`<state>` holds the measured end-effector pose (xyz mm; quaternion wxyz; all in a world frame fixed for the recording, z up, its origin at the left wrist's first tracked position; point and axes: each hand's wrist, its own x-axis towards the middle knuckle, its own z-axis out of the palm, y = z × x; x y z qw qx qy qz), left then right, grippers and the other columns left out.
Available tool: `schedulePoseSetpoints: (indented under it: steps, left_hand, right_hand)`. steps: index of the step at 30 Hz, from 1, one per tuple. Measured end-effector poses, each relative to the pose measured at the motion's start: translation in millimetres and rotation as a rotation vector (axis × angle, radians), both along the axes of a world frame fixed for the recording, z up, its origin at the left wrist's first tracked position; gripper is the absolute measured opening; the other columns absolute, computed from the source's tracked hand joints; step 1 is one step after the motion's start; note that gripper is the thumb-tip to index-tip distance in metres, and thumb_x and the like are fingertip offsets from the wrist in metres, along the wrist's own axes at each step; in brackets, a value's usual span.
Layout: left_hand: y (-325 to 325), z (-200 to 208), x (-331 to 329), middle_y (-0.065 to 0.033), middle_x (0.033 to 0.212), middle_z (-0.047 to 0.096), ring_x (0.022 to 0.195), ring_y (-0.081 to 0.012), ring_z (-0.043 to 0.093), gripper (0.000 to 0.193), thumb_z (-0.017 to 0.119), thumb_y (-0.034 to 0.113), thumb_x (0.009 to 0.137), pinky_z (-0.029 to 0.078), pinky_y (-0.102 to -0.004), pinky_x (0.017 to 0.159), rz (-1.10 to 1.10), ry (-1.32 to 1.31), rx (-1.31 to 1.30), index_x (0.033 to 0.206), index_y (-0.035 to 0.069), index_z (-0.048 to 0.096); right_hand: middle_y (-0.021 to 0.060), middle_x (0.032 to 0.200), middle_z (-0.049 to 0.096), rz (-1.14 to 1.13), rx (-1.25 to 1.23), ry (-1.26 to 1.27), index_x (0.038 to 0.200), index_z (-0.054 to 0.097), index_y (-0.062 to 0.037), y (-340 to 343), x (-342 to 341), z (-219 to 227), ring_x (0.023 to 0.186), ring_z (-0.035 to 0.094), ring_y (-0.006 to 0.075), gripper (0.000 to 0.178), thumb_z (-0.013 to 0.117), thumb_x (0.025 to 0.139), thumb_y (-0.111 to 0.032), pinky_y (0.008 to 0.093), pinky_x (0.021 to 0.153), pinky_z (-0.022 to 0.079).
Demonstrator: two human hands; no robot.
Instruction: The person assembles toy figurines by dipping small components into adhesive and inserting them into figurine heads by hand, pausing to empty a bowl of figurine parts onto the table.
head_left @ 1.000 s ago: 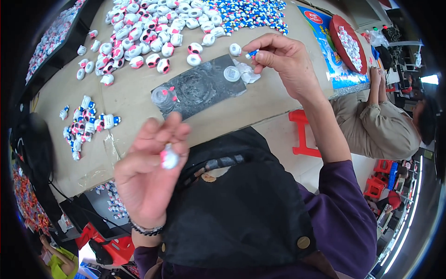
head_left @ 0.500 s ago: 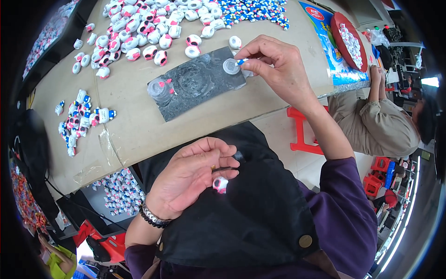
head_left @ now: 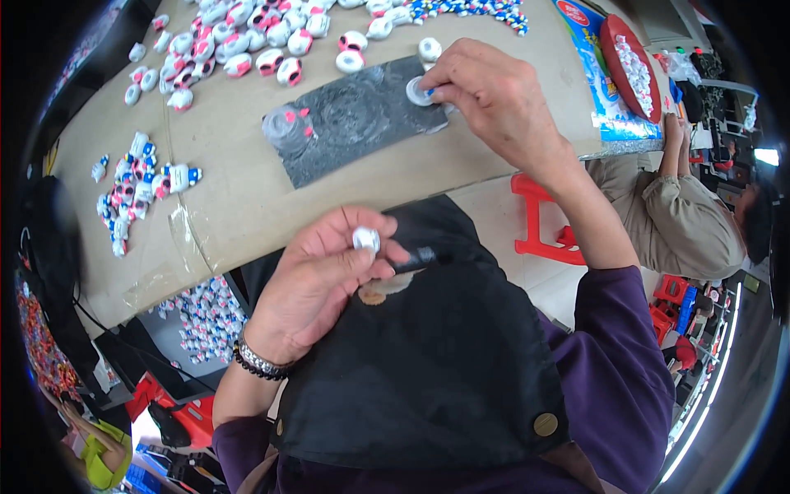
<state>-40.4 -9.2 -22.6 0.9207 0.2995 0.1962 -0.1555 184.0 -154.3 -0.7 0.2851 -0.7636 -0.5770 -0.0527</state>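
My left hand (head_left: 317,276) is closed, with a small white figure head (head_left: 366,240) pinched between thumb and fingertips above my black apron. A smooth white side of the head faces up. My right hand (head_left: 506,103) pinches a tiny blue-and-white figure body (head_left: 429,93), mostly covered by the fingers. That body is at a round whitish disc (head_left: 418,90) on the right end of a dark stone slab (head_left: 354,119); whether they touch I cannot tell. Pink bits (head_left: 306,121) lie by a clear round patch on the slab's left end.
White, pink and black heads (head_left: 239,37) cover the table's far side, beside small blue-and-white bodies (head_left: 469,8). Joined figures (head_left: 136,185) lie at the left. A grey bin (head_left: 206,325) of figures stands below the edge. A red tray (head_left: 629,70) and another person (head_left: 666,214) are at right.
My left hand has turned and closed its fingers round the head, bringing it up with its white side showing. My right fingers have lowered the body closer to the disc. The view has shifted slightly.
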Motion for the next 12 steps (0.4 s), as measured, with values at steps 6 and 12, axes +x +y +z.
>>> schedulePoseSetpoints:
  steps: [6,12]
  left_hand:
    - [4.4,-14.6,16.0,-0.0110,0.118,0.059,0.092,-0.0174,0.061,0.031,0.065,0.012,0.089,0.048,-0.0249,0.073,0.141,-0.286,-0.203,0.116,0.001,0.054]
    - [3.3,-14.7,18.7,-0.0120,0.125,0.057,0.095,-0.0193,0.061,0.051,0.067,0.016,0.087,0.048,-0.0265,0.082,0.223,-0.242,-0.089,0.132,0.004,0.047]
  right_hand:
    - [0.0084,0.080,0.061,0.007,0.033,-0.039,0.085,0.066,-0.0017,10.3,-5.6,6.6,0.072,0.062,0.0233,0.014,0.065,0.074,0.007,0.0322,0.062,0.048]
    - [0.0084,0.084,0.063,-0.038,-0.003,0.003,0.086,0.066,-0.0016,4.1,-10.5,5.3,0.078,0.064,0.0230,0.012,0.065,0.076,0.005,0.0314,0.066,0.050]
